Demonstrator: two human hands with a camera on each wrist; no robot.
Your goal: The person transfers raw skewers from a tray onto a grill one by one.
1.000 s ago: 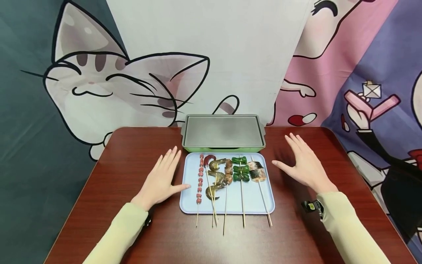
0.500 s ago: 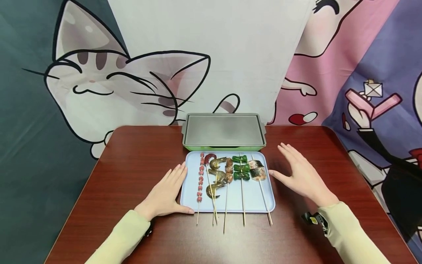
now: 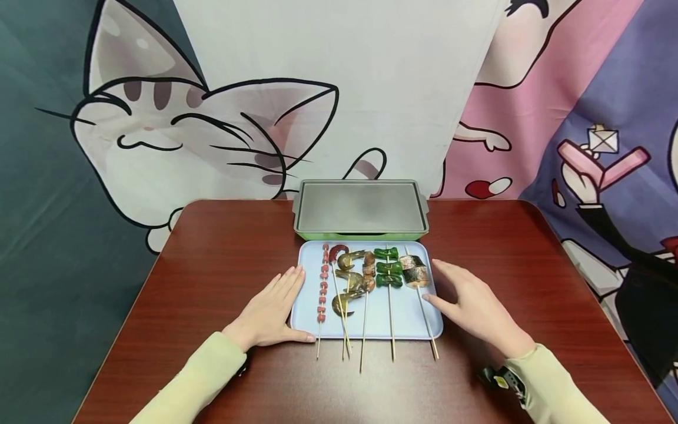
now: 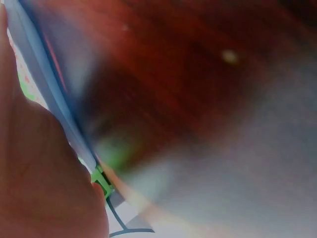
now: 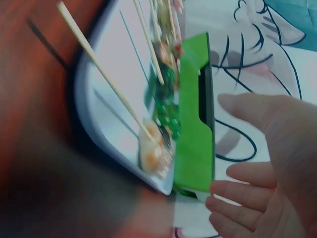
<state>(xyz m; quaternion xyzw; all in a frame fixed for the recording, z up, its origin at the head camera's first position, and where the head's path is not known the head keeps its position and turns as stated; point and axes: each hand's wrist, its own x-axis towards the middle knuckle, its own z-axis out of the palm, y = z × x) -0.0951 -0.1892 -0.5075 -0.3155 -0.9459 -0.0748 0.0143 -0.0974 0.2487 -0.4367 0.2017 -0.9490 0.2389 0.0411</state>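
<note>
A pale blue tray [image 3: 408, 323] lies on the table with several food skewers across it, their sticks poking past its near edge. My left hand [image 3: 272, 309] lies along the tray's left edge, fingers straight and thumb at the near left corner. At the right edge is my right hand [image 3: 477, 306], fingers extended, its thumb beside the fish skewer [image 3: 415, 272]; whether it touches, I cannot tell. Other skewers carry green pieces [image 3: 389, 268], shrimp [image 3: 346, 301], brown chunks [image 3: 368, 272], a dark red curl [image 3: 338, 252] and small red pieces [image 3: 322, 284].
A green electric griddle with a grey plate [image 3: 361, 206] stands just behind the tray. The brown wooden table [image 3: 222, 247] reaches out on both sides. A cloth with a cartoon cat [image 3: 148, 171] hangs behind it.
My left hand has moved down onto the tray's left edge. The right hand has come in from the right and nearer, reaching the tray's right edge. Tray and skewers have stayed put.
</note>
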